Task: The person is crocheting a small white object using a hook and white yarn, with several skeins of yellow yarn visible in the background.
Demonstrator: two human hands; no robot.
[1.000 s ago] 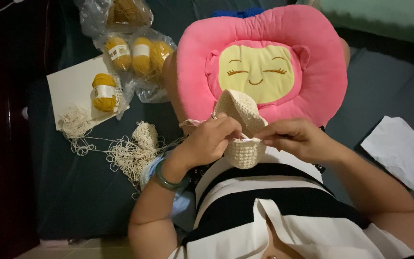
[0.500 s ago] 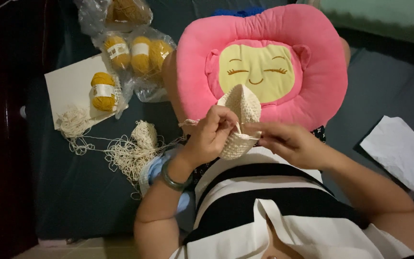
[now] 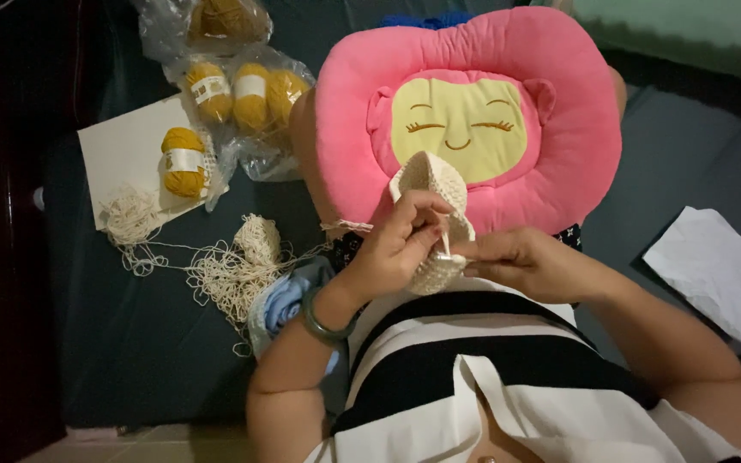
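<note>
There is only one view, from a camera worn on the person's head. It looks steeply down along the chest to the lap, so the striped shirt (image 3: 473, 343) fills the bottom edge, very near the lens. The left hand (image 3: 396, 249) and right hand (image 3: 521, 261) meet close to the middle of the picture, at short range. Beyond them lies the pink face cushion (image 3: 559, 103). The dark floor mat (image 3: 87, 343) and the yellow yarn balls (image 3: 242, 90) sit farther away, toward the upper left. No second view shares this scene.
</note>
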